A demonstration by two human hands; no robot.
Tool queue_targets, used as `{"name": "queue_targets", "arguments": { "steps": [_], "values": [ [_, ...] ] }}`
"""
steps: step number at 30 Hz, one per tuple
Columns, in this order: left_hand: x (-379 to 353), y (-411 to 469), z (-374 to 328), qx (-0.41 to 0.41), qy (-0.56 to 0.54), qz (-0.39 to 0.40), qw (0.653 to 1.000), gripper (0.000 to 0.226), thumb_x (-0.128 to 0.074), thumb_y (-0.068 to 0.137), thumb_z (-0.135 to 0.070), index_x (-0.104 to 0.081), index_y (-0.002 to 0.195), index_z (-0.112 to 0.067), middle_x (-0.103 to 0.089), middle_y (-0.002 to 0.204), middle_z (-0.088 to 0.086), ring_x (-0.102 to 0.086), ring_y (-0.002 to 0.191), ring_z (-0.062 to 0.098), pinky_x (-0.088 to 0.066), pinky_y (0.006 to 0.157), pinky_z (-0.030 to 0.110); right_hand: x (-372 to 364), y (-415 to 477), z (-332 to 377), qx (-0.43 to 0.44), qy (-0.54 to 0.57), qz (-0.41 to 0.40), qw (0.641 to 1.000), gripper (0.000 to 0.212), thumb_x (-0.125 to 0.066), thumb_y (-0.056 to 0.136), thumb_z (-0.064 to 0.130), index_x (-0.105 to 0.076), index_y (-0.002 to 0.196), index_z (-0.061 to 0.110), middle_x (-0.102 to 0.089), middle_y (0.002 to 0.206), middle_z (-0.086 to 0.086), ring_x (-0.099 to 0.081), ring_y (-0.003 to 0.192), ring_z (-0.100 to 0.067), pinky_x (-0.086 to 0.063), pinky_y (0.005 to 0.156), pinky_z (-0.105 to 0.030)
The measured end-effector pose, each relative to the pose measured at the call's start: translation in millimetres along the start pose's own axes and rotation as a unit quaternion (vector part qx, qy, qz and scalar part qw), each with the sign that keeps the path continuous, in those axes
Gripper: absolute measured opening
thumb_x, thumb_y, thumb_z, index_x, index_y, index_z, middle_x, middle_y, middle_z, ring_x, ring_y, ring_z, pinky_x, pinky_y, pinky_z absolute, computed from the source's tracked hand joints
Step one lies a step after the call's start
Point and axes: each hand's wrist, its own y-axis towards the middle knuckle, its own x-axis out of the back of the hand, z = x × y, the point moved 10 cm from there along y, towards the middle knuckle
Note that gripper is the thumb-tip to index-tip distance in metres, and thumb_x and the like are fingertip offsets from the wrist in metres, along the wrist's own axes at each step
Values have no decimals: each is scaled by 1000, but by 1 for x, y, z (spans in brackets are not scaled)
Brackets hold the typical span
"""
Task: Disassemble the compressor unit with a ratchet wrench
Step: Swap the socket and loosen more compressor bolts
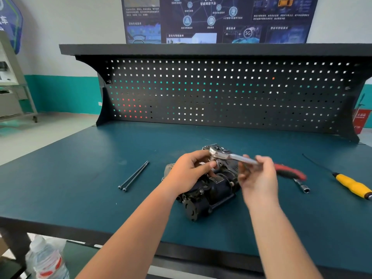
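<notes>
A black compressor unit (209, 190) lies on the blue-green workbench (80, 188), near the middle. My left hand (189, 170) grips the top of the unit, its fingers curled beside the wrench head. A ratchet wrench (227, 156) with a silver shaft and red-black grip sits with its head on the unit's upper end. My right hand (257, 174) holds the wrench by its shaft and is blurred by motion. The socket under the wrench head is hidden by my left fingers.
Two long dark bolts (133, 176) lie side by side left of the unit. A socket extension (302, 186) and a yellow-handled screwdriver (352, 185) lie to the right. A black pegboard (221, 93) backs the bench. A plastic water bottle (47, 258) stands below the front edge.
</notes>
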Motion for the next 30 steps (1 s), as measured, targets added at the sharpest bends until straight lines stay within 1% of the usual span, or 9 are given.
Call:
{"name": "queue_targets", "arguments": {
  "steps": [4, 7, 10, 14, 17, 21, 24, 26, 30],
  "values": [
    [-1, -2, -1, -1, -3, 6, 1000, 12, -55, 94, -15, -64, 100, -22, -67, 75, -15, -68, 71, 5, -44, 77, 14, -44, 52, -9, -70, -124, 60, 988, 15, -42, 86, 13, -44, 72, 14, -49, 52, 4, -40, 34, -4, -16, 34, -14],
    [-5, -4, -2, -1, 4, 16, 1000, 22, -46, 98, -17, -60, 104, -33, -70, 81, -16, -68, 76, 3, -43, 83, 14, -70, 71, -32, -97, -245, 103, 959, 17, -45, 87, 11, -43, 69, 13, -40, 57, 2, -35, 44, -9, -25, 43, -20],
    [-7, -2, -3, 2, 29, 30, 999, 28, -47, 97, -16, -57, 108, -40, -72, 89, -6, -67, 78, 1, -44, 89, 21, -74, 74, -52, -141, -267, 130, 944, 10, -49, 86, 13, -49, 76, 14, -43, 57, 3, -41, 41, -9, -36, 45, -23],
    [-4, 0, -5, -15, 33, 22, 999, 29, -53, 94, -10, -62, 107, -34, -68, 72, -21, -64, 68, -3, -40, 73, 5, -62, 78, -46, -129, -214, 117, 961, 20, -53, 88, 15, -48, 69, 16, -48, 55, 4, -41, 42, -7, -32, 45, -22],
    [2, -1, 0, -2, -11, -16, 1000, 25, -57, 91, -6, -65, 110, -20, -71, 80, -10, -65, 65, 1, -45, 75, 11, -41, 65, -37, -119, -102, 93, 983, 28, -55, 93, 18, -46, 66, 16, -48, 56, 6, -37, 37, -2, -21, 32, -15],
    [8, -3, 7, 24, -21, -52, 998, 27, -65, 86, -5, -65, 113, -8, -69, 81, -13, -68, 69, 2, -48, 73, 12, 6, 20, -24, -79, 52, 26, 995, 12, -58, 92, 20, -52, 83, 15, -63, 62, 3, -59, 47, 0, -27, 31, -11],
    [9, -2, 7, 32, 24, -48, 998, 30, -68, 84, -10, -67, 113, -14, -71, 92, -7, -69, 82, 2, -49, 83, 15, 32, -13, -26, -78, 138, -10, 987, 8, -56, 93, 22, -52, 91, 15, -67, 86, -3, -70, 66, -10, -38, 36, -11],
    [9, -3, 4, 31, 55, -39, 997, 29, -69, 83, -14, -68, 112, -20, -71, 100, -8, -65, 88, -4, -47, 88, 14, 39, -25, -31, -80, 162, -27, 983, 11, -54, 94, 21, -52, 100, 12, -66, 98, -7, -72, 70, -12, -44, 40, -11],
    [10, -3, -15, -9, 169, -29, 985, 37, -69, 82, -30, -62, 118, -35, -63, 96, -30, -58, 101, -4, -43, 93, 26, 39, -29, -27, -61, 190, -41, 979, 10, -52, 96, 16, -52, 98, 7, -67, 90, -10, -70, 63, -13, -51, 48, -13]
  ]
}}
